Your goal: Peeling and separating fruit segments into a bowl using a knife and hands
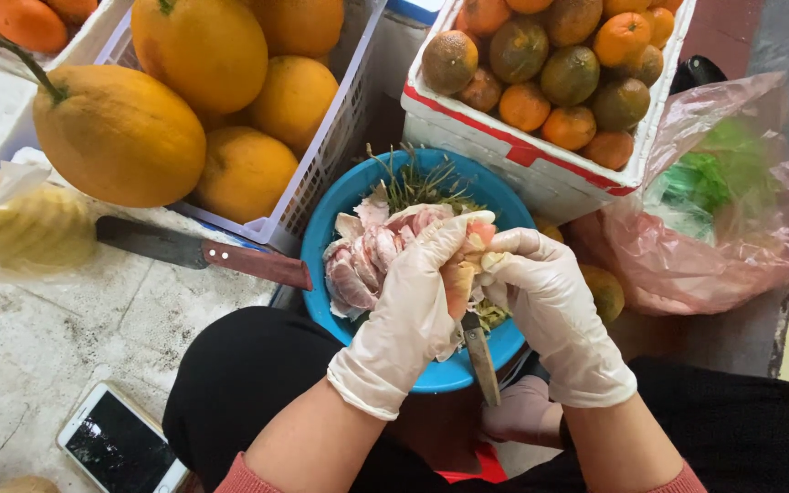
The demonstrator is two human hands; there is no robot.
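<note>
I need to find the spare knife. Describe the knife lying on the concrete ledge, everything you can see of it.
The knife lies flat on the pale, stained concrete ledge, blade pointing left. Its blade is dark, dull metal; the handle is reddish-brown, looks like wood, and shows small rivets. The blade tip sits beside a clear bag of yellow fruit, and the handle end reaches the blue bowl. It lies just in front of the white basket of large yellow fruit. No hand touches it.

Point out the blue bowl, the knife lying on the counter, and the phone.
blue bowl [340, 205], head view, on its bare left rim.
knife [152, 242], head view, on the middle of its dark blade.
phone [120, 445], head view, on the middle of its dark screen.
</note>
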